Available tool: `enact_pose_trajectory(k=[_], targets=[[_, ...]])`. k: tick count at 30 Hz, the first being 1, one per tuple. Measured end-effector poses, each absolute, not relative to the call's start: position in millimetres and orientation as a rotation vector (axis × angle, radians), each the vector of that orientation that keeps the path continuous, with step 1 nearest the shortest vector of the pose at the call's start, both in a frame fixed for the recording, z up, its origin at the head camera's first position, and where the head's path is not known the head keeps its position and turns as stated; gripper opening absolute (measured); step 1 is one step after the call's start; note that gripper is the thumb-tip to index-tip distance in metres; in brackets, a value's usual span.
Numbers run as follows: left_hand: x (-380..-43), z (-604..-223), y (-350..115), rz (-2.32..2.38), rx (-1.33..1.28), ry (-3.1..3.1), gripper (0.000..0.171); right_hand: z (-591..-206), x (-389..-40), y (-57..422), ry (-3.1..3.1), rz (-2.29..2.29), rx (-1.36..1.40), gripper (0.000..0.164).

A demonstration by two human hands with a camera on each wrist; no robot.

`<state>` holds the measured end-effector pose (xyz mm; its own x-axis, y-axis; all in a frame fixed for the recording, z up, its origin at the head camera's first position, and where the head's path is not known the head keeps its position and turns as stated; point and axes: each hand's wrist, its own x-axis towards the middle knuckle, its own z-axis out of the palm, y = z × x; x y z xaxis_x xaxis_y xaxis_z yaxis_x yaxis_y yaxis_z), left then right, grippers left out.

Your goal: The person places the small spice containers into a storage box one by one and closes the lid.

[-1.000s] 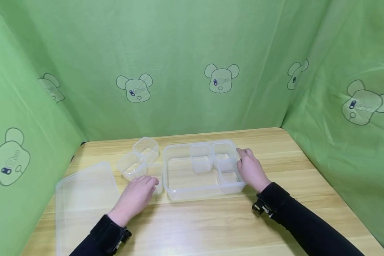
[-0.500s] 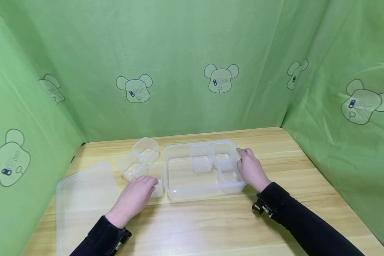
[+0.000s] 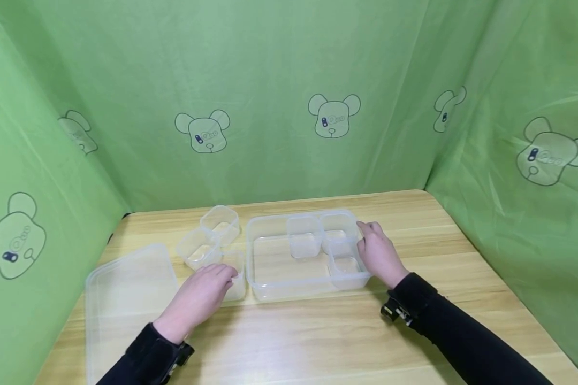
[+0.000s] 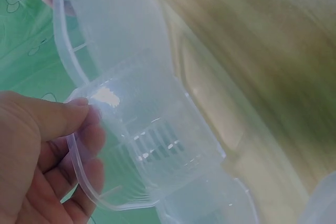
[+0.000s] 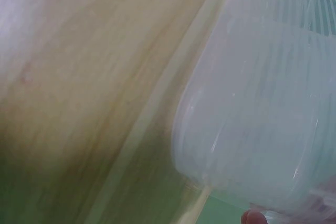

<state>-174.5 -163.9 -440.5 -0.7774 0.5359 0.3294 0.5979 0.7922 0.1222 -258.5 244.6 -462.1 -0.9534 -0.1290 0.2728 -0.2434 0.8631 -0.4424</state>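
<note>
In the head view my left hand (image 3: 200, 295) is at a small clear plastic container (image 3: 234, 278) just left of a large clear plastic box (image 3: 279, 291). The left wrist view shows the thumb (image 4: 60, 120) and fingers pinching the rim of that small container (image 4: 157, 140). My right hand (image 3: 381, 256) grips the right end of the large box at its rim. In the right wrist view only a fingertip (image 5: 254, 217) shows by the box (image 5: 247, 119). Inside the box, three small containers (image 3: 304, 238) fill the right part; its left part shows bare floor.
Two more small containers (image 3: 220, 224) (image 3: 197, 248) stand behind the left hand. A large translucent lid (image 3: 125, 305) lies on the left of the wooden table (image 3: 308, 342), partly under the left arm. Green cloth walls (image 3: 270, 171) enclose the table's back and sides.
The small container in my left hand has slid slightly toward the front of the table, apart from the two behind it. The right hand and large box have stayed in place.
</note>
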Motion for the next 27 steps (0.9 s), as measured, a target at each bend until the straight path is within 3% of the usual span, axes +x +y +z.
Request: enact_pose_trajectory(k=[27], targets=[[-184,-364,-160,-0.284,-0.941,-2.59,0.017,-460,-257,244,-2.811,0.71,0.27,0.047]])
